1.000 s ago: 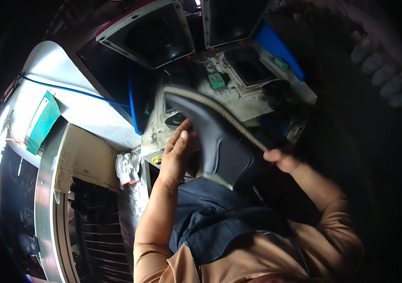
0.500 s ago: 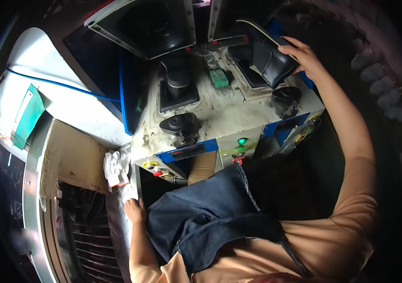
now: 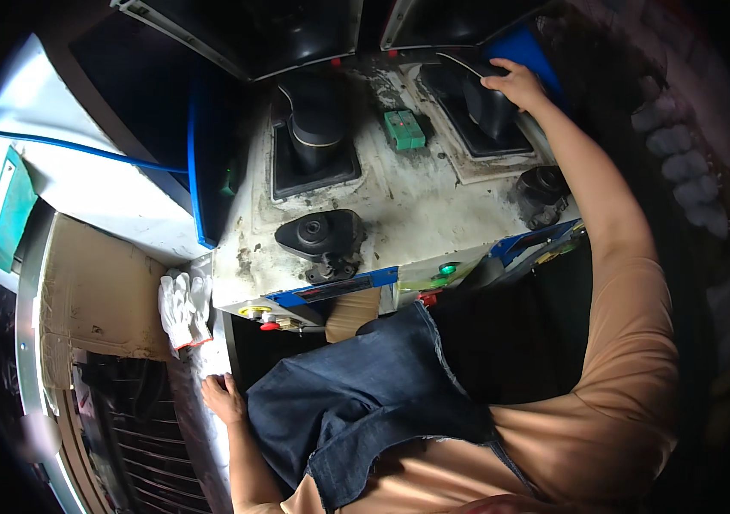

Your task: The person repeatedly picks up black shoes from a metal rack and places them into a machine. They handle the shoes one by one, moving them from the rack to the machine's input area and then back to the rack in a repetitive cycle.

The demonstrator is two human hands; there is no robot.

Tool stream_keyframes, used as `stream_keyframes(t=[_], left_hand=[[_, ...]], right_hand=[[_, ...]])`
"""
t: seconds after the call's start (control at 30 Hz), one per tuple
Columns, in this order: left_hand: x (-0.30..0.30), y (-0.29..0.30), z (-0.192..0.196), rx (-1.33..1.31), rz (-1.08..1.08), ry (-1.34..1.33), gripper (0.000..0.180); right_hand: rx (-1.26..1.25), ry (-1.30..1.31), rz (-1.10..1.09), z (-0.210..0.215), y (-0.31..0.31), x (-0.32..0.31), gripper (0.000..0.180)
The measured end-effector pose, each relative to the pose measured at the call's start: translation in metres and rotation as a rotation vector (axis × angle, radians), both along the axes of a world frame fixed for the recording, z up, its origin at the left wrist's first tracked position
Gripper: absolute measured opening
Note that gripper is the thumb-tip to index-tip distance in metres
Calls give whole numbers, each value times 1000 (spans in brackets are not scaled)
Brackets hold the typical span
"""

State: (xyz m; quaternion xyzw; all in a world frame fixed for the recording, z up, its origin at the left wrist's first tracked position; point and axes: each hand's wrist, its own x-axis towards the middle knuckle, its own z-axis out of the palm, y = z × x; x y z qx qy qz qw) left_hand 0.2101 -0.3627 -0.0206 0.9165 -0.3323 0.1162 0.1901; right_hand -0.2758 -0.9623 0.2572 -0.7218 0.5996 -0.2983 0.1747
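Right hand (image 3: 515, 84) reaches out to the far right of the grimy white metal worktop (image 3: 433, 214), arm stretched full length in a tan sleeve. Its fingers (image 3: 502, 80) curl down over the top of a dark shoe-shaped piece (image 3: 483, 107) that stands on the right black mould post, set in a dark square recess. The grip looks like a loose wrap over the upper edge, though the dim light there makes it hard to tell how firmly they close.

Left hand (image 3: 224, 396) is low, at the left of the person's lap, well apart from the worktop. It rests at the edge of the dark blue denim cloth (image 3: 356, 403) covering the lap, fingers bent and lying close together, touching the cloth's border; whether they pinch it cannot be told.

Around:
- A second black mould post with a pale band (image 3: 314, 128) stands in its own recess left of centre, bare.
- Small green block (image 3: 404, 128) between the two recesses.
- Black round-headed pad (image 3: 320, 236) near the front edge of the worktop.
- Another dark round fitting (image 3: 541, 184) at the right front, just beside the right forearm.
- Green round button (image 3: 447, 268) and red button (image 3: 269, 325) on the front panel.
- White work gloves (image 3: 183, 308) hang beside the left corner, above the left hand.
- Brown cardboard box (image 3: 95, 295) further left.
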Motion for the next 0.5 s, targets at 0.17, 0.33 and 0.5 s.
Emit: stream_keyframes(t=[0.17,0.33,0.5], left_hand=[[1,-10,1,-20,-29,25,29],[-1,-7,2,11,13,-1,29],[3,-7,-4,30,7,24,28]], right_hand=[[-133,232,-12,-33,-10,-10,73],[-107,343,-9,-36,11,1,75],[-131,296,-4,-37,11,-9,74]])
